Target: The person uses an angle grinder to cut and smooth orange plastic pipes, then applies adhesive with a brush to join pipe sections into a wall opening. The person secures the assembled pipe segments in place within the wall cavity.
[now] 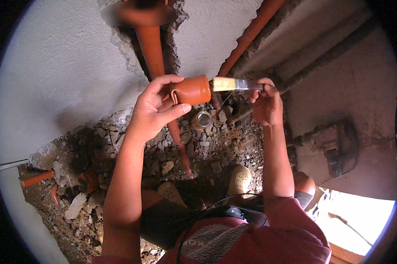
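Paintbrush (237, 84) beside orange fitting (193, 90)

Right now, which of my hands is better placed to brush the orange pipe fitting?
Probably your right hand: it holds the brush, bristles beside the orange fitting, while your left hand is occupied holding that fitting.
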A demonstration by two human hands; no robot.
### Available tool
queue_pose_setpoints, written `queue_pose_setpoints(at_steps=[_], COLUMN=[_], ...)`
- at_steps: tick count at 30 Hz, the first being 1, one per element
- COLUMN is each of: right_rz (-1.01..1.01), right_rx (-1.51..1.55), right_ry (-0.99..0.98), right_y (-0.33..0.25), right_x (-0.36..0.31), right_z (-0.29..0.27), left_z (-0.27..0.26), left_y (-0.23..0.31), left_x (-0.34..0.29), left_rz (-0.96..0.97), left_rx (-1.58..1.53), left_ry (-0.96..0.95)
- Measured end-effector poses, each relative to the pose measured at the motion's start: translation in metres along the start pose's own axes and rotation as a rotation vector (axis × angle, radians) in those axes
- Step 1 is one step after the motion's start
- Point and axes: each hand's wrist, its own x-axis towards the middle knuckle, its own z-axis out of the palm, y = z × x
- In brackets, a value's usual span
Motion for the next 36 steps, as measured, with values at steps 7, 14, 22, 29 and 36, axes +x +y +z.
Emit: queue_pose_setpoints(at_steps=[7,14,22,29,36], right_rz=[0.020,-0.055,0.045,0.042,-0.042], right_rx=[-0.108,-0.126,-0.303,-0.409,-0.288], right_ry=[-0.012,0.076,0.042,0.085,0.026], right_y=[-0.001,-0.028,-0.046,-0.047,-0.042], right_x=[0.015,0.021,0.031,0.027,0.023], right_z=[0.008,0.018,0.037,0.037,0.036], left_z=[0.000,-0.005,-0.003,-0.003,0.000], left_y=[-0.005,-0.003,-0.006,-0.005,-0.004], left_x=[0.008,0.005,0.006,0.005,0.006], left_rz=[0.055,0.011,0.039,0.042,-0.048], left_rx=[0.107,0.061,0.245,0.252,0.081], left_ry=[-0.010,-0.013,-0.039,-0.035,0.097])
